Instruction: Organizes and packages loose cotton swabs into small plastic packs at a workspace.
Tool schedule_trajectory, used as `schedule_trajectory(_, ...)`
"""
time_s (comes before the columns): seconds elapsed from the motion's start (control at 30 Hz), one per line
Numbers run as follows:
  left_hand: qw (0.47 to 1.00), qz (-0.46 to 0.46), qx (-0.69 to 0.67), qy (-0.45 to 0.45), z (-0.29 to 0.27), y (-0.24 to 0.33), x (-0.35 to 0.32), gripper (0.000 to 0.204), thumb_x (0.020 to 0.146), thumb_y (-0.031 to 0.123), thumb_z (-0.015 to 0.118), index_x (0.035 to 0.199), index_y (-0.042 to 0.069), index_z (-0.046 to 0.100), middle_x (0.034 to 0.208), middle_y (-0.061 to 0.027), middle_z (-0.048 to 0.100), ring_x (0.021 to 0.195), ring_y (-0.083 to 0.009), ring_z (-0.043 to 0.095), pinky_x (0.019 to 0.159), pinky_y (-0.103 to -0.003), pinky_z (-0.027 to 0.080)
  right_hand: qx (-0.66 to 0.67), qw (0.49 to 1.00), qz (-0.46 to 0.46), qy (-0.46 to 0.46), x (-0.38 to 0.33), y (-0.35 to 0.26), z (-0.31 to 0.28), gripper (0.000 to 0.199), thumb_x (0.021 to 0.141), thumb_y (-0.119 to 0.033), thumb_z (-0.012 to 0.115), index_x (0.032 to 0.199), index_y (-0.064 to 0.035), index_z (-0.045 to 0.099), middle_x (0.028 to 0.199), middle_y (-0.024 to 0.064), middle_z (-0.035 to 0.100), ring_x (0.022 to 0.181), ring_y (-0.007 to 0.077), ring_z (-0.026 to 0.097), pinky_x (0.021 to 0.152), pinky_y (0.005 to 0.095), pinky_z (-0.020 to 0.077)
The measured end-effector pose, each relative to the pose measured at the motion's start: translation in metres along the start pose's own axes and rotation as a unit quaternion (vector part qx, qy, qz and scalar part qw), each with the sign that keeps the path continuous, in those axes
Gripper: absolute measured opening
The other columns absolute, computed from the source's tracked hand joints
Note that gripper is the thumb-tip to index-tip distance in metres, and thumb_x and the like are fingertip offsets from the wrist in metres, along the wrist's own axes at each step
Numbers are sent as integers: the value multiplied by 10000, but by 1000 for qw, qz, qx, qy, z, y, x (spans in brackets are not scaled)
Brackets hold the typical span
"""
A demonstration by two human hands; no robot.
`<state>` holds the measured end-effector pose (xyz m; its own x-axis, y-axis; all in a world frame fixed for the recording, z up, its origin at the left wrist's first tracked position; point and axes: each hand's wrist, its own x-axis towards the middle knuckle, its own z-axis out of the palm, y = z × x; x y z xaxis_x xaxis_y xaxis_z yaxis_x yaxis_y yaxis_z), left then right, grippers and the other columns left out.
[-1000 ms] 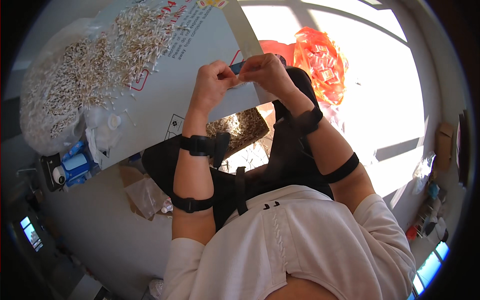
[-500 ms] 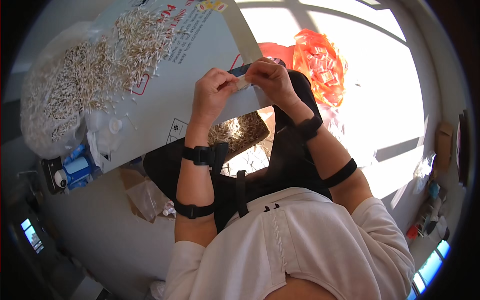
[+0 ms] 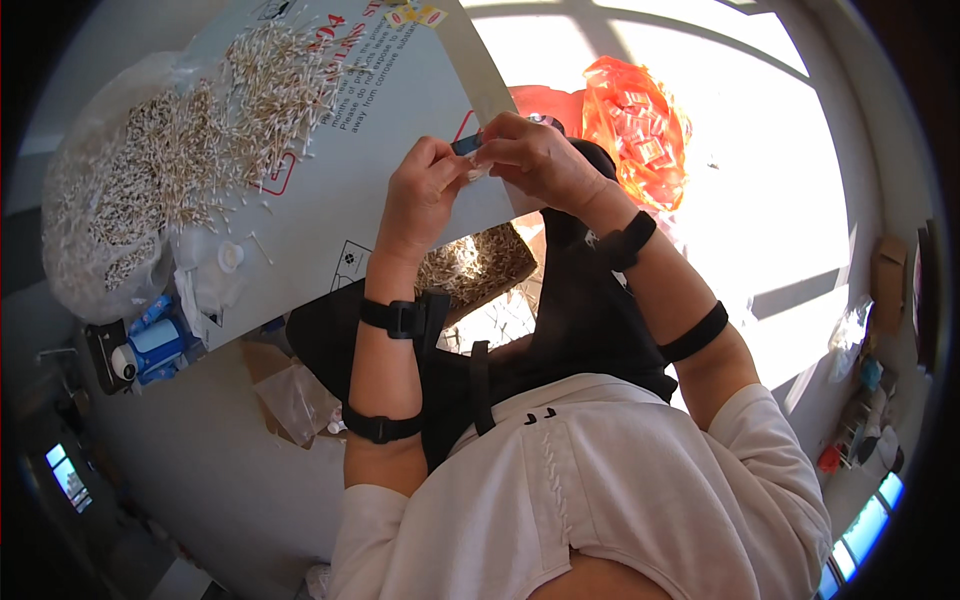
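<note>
Small pale piece (image 3: 478, 173) is being pinched at twelve o'clock, above the near edge of the desk (image 3: 345, 195), by the fingers of the left hand (image 3: 415, 205) and right hand (image 3: 538, 165), presumably being steadied from both sides. Cotton swabs (image 3: 205, 145) are being kept at ten o'clock, seemingly for easy reach; packets (image 3: 650, 150) are being contained by an orange bag (image 3: 604, 82) toward one o'clock.

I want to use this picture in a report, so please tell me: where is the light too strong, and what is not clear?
Head view: sunlight washes out the floor at right, crossed by shadow bands; head view: straight lines bend near the dark corners; head view: the small pale item between the left hand and right hand is too unclear to name.
</note>
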<state>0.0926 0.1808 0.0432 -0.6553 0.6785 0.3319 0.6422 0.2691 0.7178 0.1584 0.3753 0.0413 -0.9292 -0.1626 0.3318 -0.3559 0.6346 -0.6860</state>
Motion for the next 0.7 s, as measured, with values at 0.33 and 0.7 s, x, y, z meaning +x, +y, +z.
schedule_trajectory(0.33, 993, 85, 78, -11, -19, 11, 10, 165, 707, -79, 712, 788, -4, 588, 855, -87, 583, 754, -262, 605, 657, -348, 506, -28, 999, -23, -8, 2, -1, -2, 150, 774, -22, 709, 897, -38, 626, 1000, 76, 642, 831, 313, 661, 690, 364, 532)
schedule_trajectory(0.7, 994, 49, 93, -6, -18, 10, 7, 224, 716, -105, 679, 817, -22, 498, 822, -128, 525, 720, -330, 567, 619, -387, 471, -130, 990, -45, -11, 19, 1, 3, 81, 756, -87, 671, 719, -54, 607, 840, 75, 584, 705, 322, 618, 618, 434, 505)
